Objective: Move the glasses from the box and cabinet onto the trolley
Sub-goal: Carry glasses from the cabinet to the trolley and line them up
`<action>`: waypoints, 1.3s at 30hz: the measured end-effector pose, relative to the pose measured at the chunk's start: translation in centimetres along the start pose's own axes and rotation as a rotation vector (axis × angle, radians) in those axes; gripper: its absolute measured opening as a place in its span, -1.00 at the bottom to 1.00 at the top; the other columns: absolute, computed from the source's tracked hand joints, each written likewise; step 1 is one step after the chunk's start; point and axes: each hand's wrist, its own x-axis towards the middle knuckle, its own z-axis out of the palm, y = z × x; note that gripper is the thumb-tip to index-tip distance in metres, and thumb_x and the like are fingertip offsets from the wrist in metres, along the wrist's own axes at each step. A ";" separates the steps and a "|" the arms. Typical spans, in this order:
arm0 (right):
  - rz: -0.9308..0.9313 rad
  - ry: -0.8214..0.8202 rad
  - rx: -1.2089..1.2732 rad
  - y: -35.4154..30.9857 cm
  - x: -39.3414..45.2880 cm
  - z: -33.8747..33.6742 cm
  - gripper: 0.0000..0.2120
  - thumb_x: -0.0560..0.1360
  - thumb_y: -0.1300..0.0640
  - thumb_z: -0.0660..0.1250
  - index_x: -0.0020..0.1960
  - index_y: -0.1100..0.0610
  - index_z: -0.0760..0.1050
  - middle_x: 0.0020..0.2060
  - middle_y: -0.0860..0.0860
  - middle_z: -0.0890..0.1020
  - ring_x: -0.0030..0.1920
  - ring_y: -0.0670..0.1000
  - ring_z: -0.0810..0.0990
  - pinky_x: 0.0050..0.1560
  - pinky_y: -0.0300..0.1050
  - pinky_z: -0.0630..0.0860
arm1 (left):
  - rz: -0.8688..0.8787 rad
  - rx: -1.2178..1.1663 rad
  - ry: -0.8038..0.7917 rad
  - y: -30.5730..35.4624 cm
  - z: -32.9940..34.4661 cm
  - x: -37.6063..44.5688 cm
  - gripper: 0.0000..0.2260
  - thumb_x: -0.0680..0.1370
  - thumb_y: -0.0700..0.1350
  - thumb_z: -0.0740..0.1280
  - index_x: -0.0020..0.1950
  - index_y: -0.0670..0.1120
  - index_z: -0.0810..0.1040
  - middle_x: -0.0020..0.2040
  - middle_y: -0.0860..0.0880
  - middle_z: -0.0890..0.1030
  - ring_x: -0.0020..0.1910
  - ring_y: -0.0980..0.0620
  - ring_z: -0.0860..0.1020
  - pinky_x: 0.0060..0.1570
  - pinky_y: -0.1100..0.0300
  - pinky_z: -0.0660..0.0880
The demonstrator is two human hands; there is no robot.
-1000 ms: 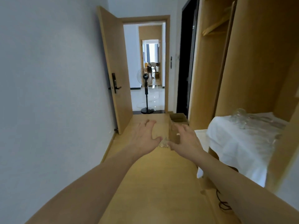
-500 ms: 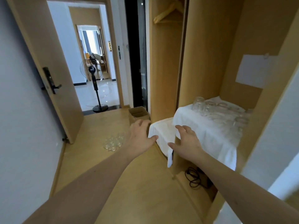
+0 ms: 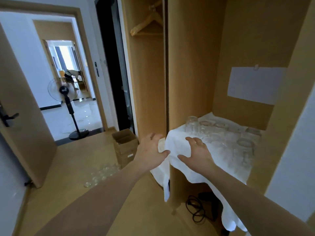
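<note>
Both hands empty: left hand [image 3: 150, 153] and right hand [image 3: 197, 155] have fingers spread and slightly curled, palms down, poised over the front edge of the white cloth [image 3: 177, 143] on the cabinet shelf [image 3: 172, 169], pinching nothing. Glasses [image 3: 219, 133] stand clustered on that cloth just beyond the right fingertips; further glasses [image 3: 100, 174] sit on the floor beside the open cardboard box [image 3: 125, 147]; no trolley in view. Judgement: reach past the cloth edge, take the nearest upright glass by its wall with a full wrap, lift straight up to avoid dragging cloth or knocking neighbours.
</note>
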 end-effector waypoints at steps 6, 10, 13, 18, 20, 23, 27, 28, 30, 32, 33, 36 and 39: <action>0.069 -0.012 0.038 4.1 5.5 0.5 -0.20 0.46 -0.29 0.39 0.57 -0.03 0.19 0.53 0.04 0.28 0.48 0.15 0.31 0.43 0.07 0.33 | 0.064 -0.008 -0.044 1.5 3.1 7.1 -0.42 0.51 0.20 0.42 0.48 0.06 0.39 0.47 -0.01 0.42 0.43 -0.06 0.35 0.33 0.07 0.35; 0.117 -0.023 0.042 6.8 7.3 0.7 -0.20 0.46 -0.27 0.40 0.57 -0.02 0.19 0.52 0.05 0.28 0.48 0.15 0.30 0.43 0.06 0.33 | 0.104 0.008 -0.118 2.6 5.6 9.6 -0.39 0.53 0.20 0.41 0.52 0.06 0.34 0.49 -0.02 0.38 0.46 -0.08 0.32 0.37 0.02 0.35; 0.145 -0.004 0.035 8.5 8.5 0.1 -0.20 0.47 -0.28 0.39 0.58 -0.03 0.18 0.54 0.04 0.28 0.49 0.14 0.29 0.44 0.06 0.33 | 0.149 0.016 -0.142 3.8 6.9 11.5 -0.39 0.53 0.19 0.40 0.53 0.05 0.34 0.50 -0.04 0.37 0.46 -0.10 0.31 0.37 0.00 0.35; 0.199 0.045 0.059 10.9 10.3 -1.2 -0.20 0.47 -0.25 0.42 0.58 -0.01 0.19 0.53 0.06 0.28 0.48 0.14 0.30 0.44 0.05 0.34 | 0.223 -0.013 -0.169 6.1 8.8 15.2 -0.39 0.53 0.17 0.42 0.52 0.03 0.35 0.48 -0.02 0.39 0.44 -0.09 0.34 0.35 -0.05 0.42; 0.230 0.070 0.067 11.7 10.8 -1.5 -0.20 0.46 -0.23 0.43 0.58 -0.01 0.20 0.53 0.06 0.28 0.48 0.15 0.30 0.43 0.04 0.34 | 0.259 -0.039 -0.189 6.8 9.7 16.4 -0.39 0.52 0.16 0.43 0.51 0.02 0.36 0.47 -0.03 0.40 0.44 -0.09 0.34 0.34 -0.04 0.42; 0.274 0.104 0.067 12.9 11.9 -2.0 -0.20 0.46 -0.22 0.45 0.57 0.02 0.22 0.51 0.08 0.30 0.47 0.15 0.31 0.43 0.03 0.35 | 0.307 -0.087 -0.207 7.8 11.1 18.6 -0.39 0.51 0.16 0.45 0.50 0.03 0.38 0.47 -0.04 0.39 0.42 -0.09 0.37 0.32 -0.01 0.44; 0.346 0.156 0.045 14.4 13.3 -2.6 -0.22 0.45 -0.20 0.46 0.55 0.03 0.25 0.46 0.10 0.36 0.44 0.16 0.34 0.39 0.02 0.37 | 0.423 -0.112 -0.231 8.8 13.1 21.8 -0.38 0.47 0.11 0.50 0.47 -0.01 0.43 0.43 -0.07 0.43 0.43 -0.13 0.37 0.33 -0.05 0.42; 0.365 0.167 0.044 14.6 13.6 -2.8 -0.23 0.45 -0.19 0.46 0.54 0.02 0.26 0.45 0.09 0.36 0.43 0.15 0.34 0.39 0.01 0.37 | 0.457 -0.106 -0.240 9.0 13.6 22.8 -0.38 0.47 0.11 0.50 0.47 -0.03 0.44 0.41 -0.08 0.45 0.43 -0.13 0.36 0.34 -0.05 0.40; 0.402 0.190 0.034 15.0 14.3 -3.2 -0.23 0.45 -0.21 0.45 0.54 0.02 0.26 0.43 0.08 0.37 0.42 0.14 0.36 0.38 0.00 0.38 | 0.503 -0.096 -0.255 9.5 14.4 24.8 -0.37 0.47 0.14 0.48 0.48 -0.03 0.43 0.41 -0.07 0.46 0.42 -0.12 0.38 0.35 -0.01 0.39; 0.442 0.212 0.024 15.6 15.0 -3.8 -0.22 0.46 -0.22 0.44 0.55 0.02 0.25 0.45 0.07 0.35 0.43 0.13 0.35 0.40 0.01 0.37 | 0.546 -0.073 -0.249 10.3 15.1 27.0 -0.35 0.48 0.20 0.44 0.51 0.01 0.39 0.46 -0.03 0.44 0.42 -0.09 0.40 0.31 0.04 0.37; 0.465 0.226 0.016 16.0 15.5 -4.2 -0.22 0.46 -0.23 0.43 0.56 0.01 0.24 0.47 0.07 0.33 0.44 0.12 0.34 0.41 0.01 0.36 | 0.569 -0.068 -0.243 10.7 15.5 28.1 -0.35 0.49 0.23 0.42 0.52 0.03 0.37 0.48 -0.01 0.42 0.44 -0.08 0.39 0.29 0.06 0.36; 0.547 0.282 -0.032 16.9 16.8 -5.3 -0.22 0.47 -0.24 0.42 0.57 0.00 0.23 0.50 0.06 0.32 0.48 0.13 0.31 0.43 -0.02 0.32 | 0.641 -0.142 -0.281 12.1 16.6 30.7 -0.34 0.51 0.24 0.40 0.53 0.03 0.35 0.50 -0.03 0.38 0.46 -0.09 0.34 0.35 0.04 0.36; 0.618 0.327 -0.032 17.3 17.7 -5.6 -0.21 0.47 -0.26 0.42 0.57 0.01 0.24 0.50 0.07 0.33 0.48 0.14 0.31 0.46 0.01 0.30 | 0.710 -0.187 -0.345 12.9 17.7 32.6 -0.34 0.51 0.22 0.40 0.54 0.00 0.34 0.50 -0.05 0.38 0.47 -0.10 0.31 0.42 -0.01 0.33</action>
